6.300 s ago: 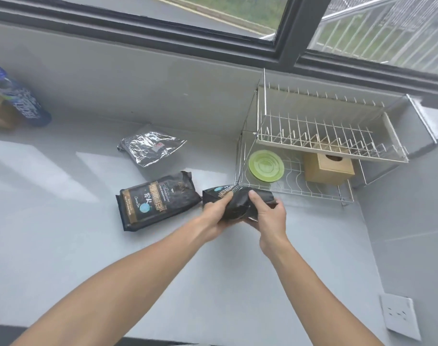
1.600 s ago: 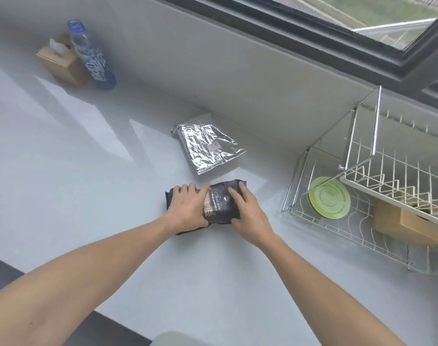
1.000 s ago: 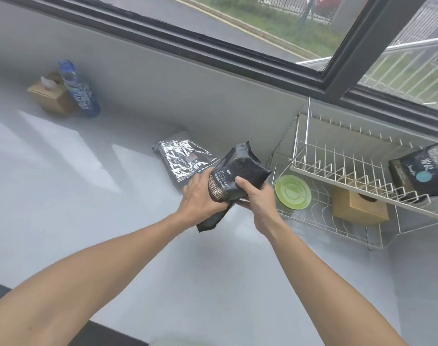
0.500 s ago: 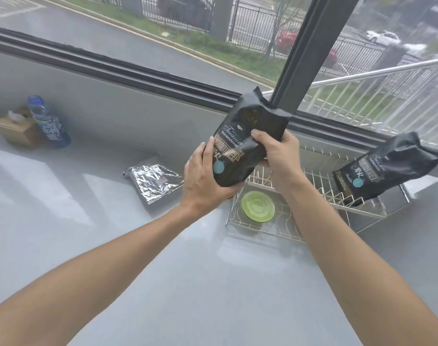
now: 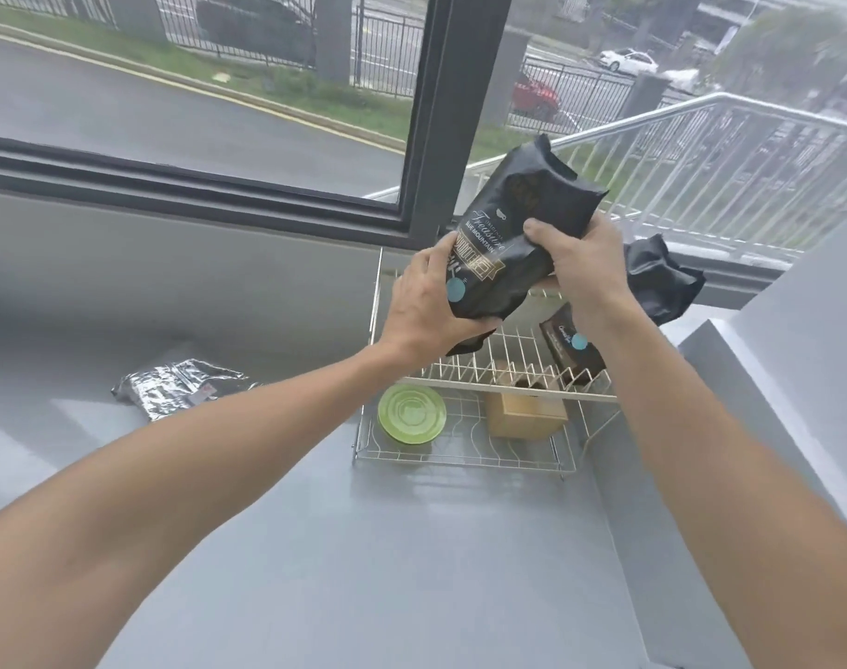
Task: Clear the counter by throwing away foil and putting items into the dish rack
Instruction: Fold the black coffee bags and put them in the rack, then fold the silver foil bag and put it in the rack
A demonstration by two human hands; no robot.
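Both hands wrapped around one black coffee bag [image 5: 518, 234], left hand [image 5: 423, 306] cupping the lower end and side, right hand [image 5: 583, 268] clamped across the upper middle. Held tilted above the upper tier of the wire dish rack [image 5: 503, 374], top corner leaning toward the window, seemingly lined up for a drop among the prongs. Support from below and a pinch from above, likely to steady a soft, heavy pouch. Already propped in the tier's right end: a second coffee bag [image 5: 662, 282], partly hidden behind the right wrist, narrowing the free slots to the left and centre. On the lower tier, a green plate [image 5: 411, 413] and a tan box [image 5: 525, 417], well clear of the descent. Left behind on the grey desk [image 5: 363, 548], near the back wall: a crumpled foil packet [image 5: 180, 386], yet to be thrown away.
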